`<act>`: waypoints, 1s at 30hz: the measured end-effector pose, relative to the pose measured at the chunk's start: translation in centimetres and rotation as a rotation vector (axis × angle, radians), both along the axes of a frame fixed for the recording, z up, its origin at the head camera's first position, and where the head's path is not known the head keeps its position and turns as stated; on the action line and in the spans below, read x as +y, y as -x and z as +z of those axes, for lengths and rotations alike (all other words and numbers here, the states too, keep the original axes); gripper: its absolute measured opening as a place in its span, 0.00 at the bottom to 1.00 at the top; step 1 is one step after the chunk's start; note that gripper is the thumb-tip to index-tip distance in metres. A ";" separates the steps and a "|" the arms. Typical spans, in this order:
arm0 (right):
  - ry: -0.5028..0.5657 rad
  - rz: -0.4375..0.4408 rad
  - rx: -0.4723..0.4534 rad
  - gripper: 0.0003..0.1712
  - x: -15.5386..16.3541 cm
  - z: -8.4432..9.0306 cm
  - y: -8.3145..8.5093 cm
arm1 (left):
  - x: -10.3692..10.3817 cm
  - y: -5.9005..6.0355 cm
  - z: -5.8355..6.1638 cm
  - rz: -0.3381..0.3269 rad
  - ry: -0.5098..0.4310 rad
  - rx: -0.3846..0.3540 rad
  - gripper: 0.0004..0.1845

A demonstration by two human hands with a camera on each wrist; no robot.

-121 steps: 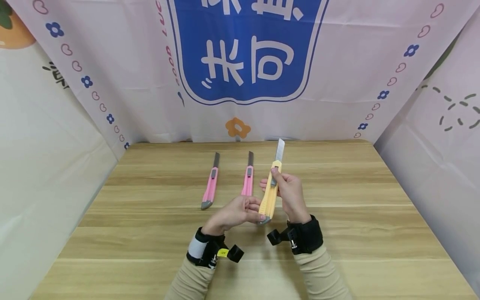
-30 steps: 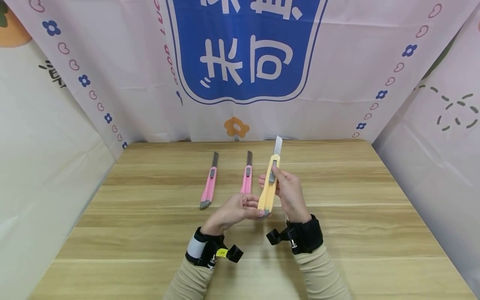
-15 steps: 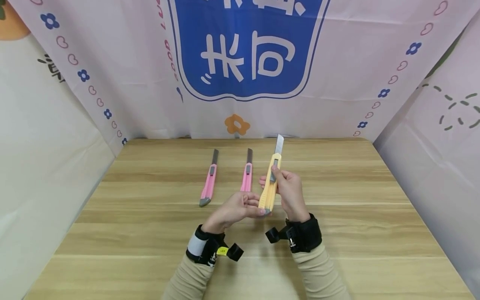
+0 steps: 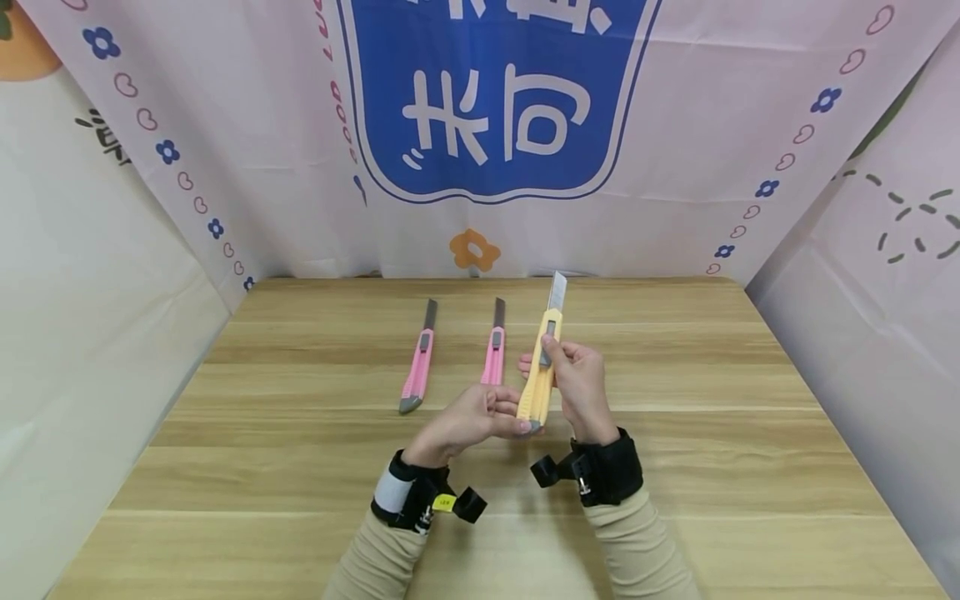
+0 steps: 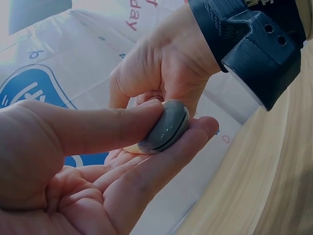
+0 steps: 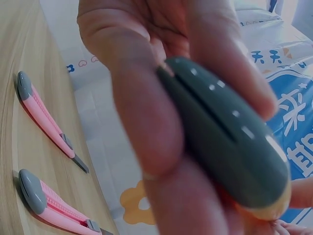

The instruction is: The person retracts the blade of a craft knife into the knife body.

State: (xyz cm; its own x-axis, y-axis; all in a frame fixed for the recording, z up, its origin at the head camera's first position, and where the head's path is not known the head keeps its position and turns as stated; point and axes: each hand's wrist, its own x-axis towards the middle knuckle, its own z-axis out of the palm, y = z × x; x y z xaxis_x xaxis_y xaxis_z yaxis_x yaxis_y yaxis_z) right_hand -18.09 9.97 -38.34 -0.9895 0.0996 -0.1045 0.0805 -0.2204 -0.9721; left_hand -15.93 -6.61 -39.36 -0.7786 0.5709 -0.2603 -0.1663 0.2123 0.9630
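In the head view, a yellow utility knife (image 4: 534,392) is held up over the table, its blade (image 4: 557,292) out and pointing away from me. My left hand (image 4: 472,421) pinches its grey end cap (image 5: 166,127) between thumb and fingers. My right hand (image 4: 585,387) grips the body higher up, thumb on the grey slider and fingers behind. One pink utility knife (image 4: 492,354) lies on the table with its blade out, its lower end hidden by my left hand. Another pink utility knife (image 4: 417,367), blade also out, lies left of it.
All this is over a wood-grain table (image 4: 300,467). A printed cloth (image 4: 300,225) hangs behind the back edge, with pale cloths at both sides. Black camera straps (image 4: 611,467) sit on both wrists.
Compared with 4 s ago, the yellow utility knife's body has shifted slightly away from me, and a little less blade shows. Both hands keep their hold; the pink knives stay put.
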 end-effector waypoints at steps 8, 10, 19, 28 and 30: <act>0.007 0.019 -0.007 0.19 0.0 0.0 -0.2 | -0.1 -0.1 0.1 0.006 0.003 -0.002 0.19; 0.007 0.027 -0.010 0.19 0.0 0.0 -0.2 | -0.1 0.0 0.0 0.007 0.001 -0.003 0.19; -0.011 0.051 -0.024 0.19 0.0 0.0 -0.1 | -0.2 0.0 0.0 -0.006 -0.011 0.001 0.19; -0.047 0.067 -0.019 0.19 0.1 0.0 -0.2 | -0.3 0.0 0.1 -0.003 -0.020 -0.009 0.19; -0.040 0.075 -0.026 0.20 0.1 0.0 -0.1 | -0.3 0.0 0.1 0.002 -0.018 -0.013 0.19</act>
